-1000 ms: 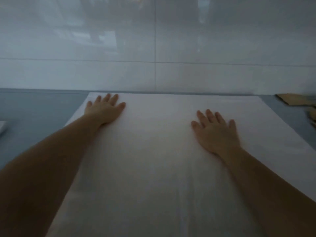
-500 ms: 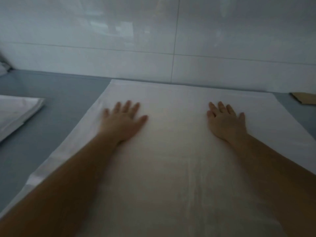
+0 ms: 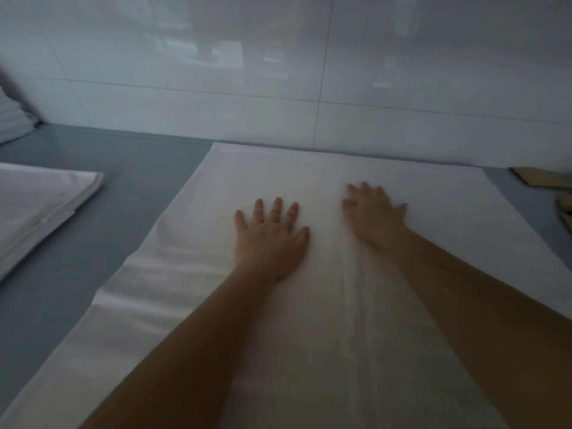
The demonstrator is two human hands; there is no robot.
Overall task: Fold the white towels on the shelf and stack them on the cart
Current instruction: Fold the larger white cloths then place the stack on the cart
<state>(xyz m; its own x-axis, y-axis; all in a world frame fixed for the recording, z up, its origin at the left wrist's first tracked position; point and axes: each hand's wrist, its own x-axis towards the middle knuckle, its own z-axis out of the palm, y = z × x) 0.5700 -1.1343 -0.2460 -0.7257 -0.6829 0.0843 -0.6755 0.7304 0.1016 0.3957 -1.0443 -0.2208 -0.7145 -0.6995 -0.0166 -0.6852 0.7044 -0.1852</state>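
Your left hand [image 3: 270, 239] and right hand [image 3: 376, 216] are bare, without rings or watch; both forearms show uncovered, the right hand's outline blurred.

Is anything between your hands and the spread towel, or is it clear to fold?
Nothing visible stands between them: the left hand and right hand both lie flat on the spread white cloth towel. The folded white towel stack lies apart, to the left. The cart is not in view.

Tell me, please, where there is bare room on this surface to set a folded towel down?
Bare grey surface lies between the spread towel and the folded stack. The right corner is crowded by brown cardboard pieces.
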